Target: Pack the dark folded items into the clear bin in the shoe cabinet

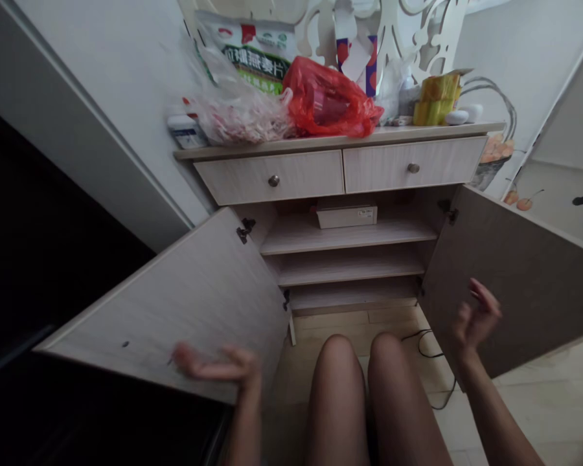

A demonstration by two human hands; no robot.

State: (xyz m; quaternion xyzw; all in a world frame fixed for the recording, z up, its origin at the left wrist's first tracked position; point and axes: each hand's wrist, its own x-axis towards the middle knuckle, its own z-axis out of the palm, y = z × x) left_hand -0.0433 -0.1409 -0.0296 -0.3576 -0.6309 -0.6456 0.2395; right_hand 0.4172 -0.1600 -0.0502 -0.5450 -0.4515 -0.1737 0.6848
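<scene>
A pale wood-grain cabinet (393, 167) stands in front of me, with two drawers above and open shelving below. Its left door (165, 298) and right door (515, 285), both flat wood-grain panels, swing wide toward me. On top sits a crumpled red plastic bag (328, 97) among other packets. A flat white box (347, 217) lies on the upper shelf. My left hand (214, 366) is open and empty, its fingers loosely curled, at the lower edge of the left door; I cannot tell whether it touches. My right hand (476, 320) is also open and empty, raised just before the right door, with no contact that I can make out.
</scene>
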